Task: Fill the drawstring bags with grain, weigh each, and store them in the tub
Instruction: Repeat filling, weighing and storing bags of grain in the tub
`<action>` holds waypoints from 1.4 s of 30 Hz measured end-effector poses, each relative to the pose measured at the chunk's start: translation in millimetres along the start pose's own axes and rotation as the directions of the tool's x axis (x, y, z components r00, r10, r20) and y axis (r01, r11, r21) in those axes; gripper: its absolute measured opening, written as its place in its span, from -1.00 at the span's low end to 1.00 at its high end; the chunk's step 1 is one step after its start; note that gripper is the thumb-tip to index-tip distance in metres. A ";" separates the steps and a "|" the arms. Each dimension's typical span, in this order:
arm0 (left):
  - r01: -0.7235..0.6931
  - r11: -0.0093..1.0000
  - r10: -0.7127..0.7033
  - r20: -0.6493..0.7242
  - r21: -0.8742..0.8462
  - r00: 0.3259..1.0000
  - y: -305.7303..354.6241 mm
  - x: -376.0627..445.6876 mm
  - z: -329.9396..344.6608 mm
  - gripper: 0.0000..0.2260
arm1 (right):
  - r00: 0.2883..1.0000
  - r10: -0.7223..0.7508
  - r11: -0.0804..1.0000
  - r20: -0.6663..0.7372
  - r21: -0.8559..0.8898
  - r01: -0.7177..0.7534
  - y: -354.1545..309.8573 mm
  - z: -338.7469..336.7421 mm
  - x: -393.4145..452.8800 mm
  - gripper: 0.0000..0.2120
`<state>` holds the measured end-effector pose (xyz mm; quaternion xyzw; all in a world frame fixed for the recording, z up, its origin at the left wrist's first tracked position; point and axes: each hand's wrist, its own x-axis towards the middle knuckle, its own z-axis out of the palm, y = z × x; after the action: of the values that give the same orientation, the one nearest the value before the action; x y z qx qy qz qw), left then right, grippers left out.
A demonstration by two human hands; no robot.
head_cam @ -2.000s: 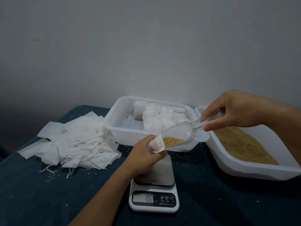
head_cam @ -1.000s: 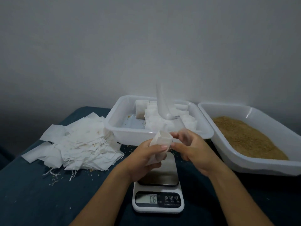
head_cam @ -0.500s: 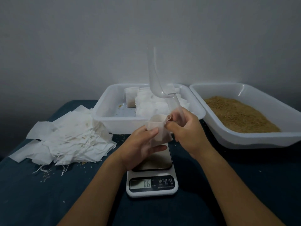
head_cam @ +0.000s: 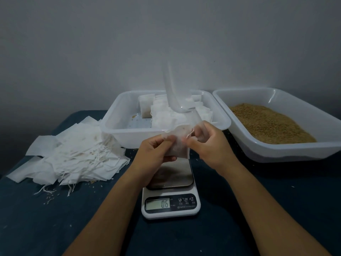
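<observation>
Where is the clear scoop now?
In the head view, the right hand holds the scoop upright, above the tub of filled bags.

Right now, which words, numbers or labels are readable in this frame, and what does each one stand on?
"0.6": on the lit display of the kitchen scale.
"M": above the middle button of the scale's button panel; the symbols beside it are too blurred to read.
Small print under the buttons and along the panel's lower edge: too small to read.
Nothing else bears text.
</observation>
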<state>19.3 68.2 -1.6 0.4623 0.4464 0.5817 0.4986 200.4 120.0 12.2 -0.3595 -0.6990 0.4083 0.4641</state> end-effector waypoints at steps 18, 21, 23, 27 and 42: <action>-0.036 0.798 -0.042 0.115 0.602 0.992 5.5 4.6 -45.7 -0.84 | 0.991 0.119 0.987 0.065 -0.113 -0.111 17.2 20.2 -7.1 -0.66; -0.050 0.679 -0.025 0.090 0.733 0.996 1.8 7.2 -45.4 -0.86 | 0.991 0.125 0.968 0.056 -0.227 -0.109 22.7 20.0 -4.9 -0.65; -0.050 0.632 -0.006 0.069 0.773 0.998 -0.6 7.6 -44.7 -0.82 | 0.988 0.139 0.957 0.062 -0.266 -0.118 25.4 20.2 -4.1 -0.65; -0.080 0.585 0.086 0.036 0.807 0.996 -4.5 8.8 -44.1 -0.77 | 0.973 0.196 0.949 0.118 -0.273 -0.158 24.9 15.4 -4.1 -0.61; 0.307 0.683 0.104 -0.504 0.663 0.857 -14.2 24.1 -77.7 -0.88 | 0.964 0.061 0.989 -0.260 -0.115 -0.093 20.0 1.3 -3.2 -0.73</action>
<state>-56.5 89.1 -26.8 0.4256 0.7783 0.4277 0.1736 202.6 125.0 -7.4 -0.4647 -0.6432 0.3313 0.5105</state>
